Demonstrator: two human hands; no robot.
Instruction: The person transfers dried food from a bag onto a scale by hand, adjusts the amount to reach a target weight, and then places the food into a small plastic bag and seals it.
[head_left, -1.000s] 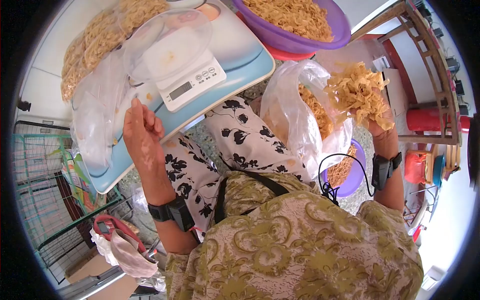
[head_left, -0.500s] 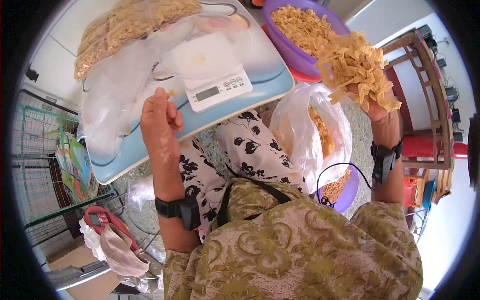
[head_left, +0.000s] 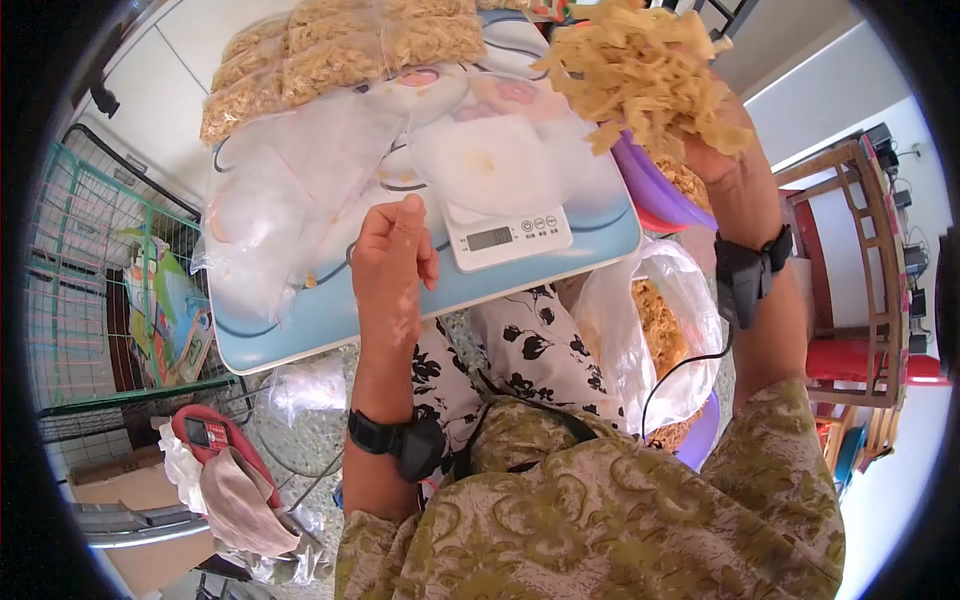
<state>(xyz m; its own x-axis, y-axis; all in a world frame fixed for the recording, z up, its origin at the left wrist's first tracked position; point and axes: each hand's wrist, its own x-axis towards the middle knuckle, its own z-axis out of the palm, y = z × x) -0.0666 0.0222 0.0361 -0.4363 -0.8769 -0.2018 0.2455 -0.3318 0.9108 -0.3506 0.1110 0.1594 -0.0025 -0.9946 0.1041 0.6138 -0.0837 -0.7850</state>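
Observation:
My right hand [head_left: 712, 158] is raised at the upper right and holds a big loose heap of flat yellow chips [head_left: 640, 75]. The heap hides most of the fingers. A purple basin [head_left: 640, 185] with more chips shows below it. Beside a white digital kitchen scale [head_left: 515, 243] hovers my left hand [head_left: 393, 250], thumb up and fingers curled in, with nothing visible in them. A translucent white sheet or tray [head_left: 490, 170] covers the scale's top, bearing a few crumbs. Left of that hand lie clear plastic bags [head_left: 290, 190].
Packed bags of chips [head_left: 350, 50] line the back of the blue-and-white table [head_left: 400, 325]. An open plastic bag of chips [head_left: 690, 300] stands by my right knee, above another purple bowl [head_left: 703, 435]. A wire cage [head_left: 85, 290] is at the left and a wooden chair [head_left: 870, 270] at the right.
My right hand has moved up and left with the chips, from beside the basin towards the table. My left hand stays curled near the scale. The view has shifted.

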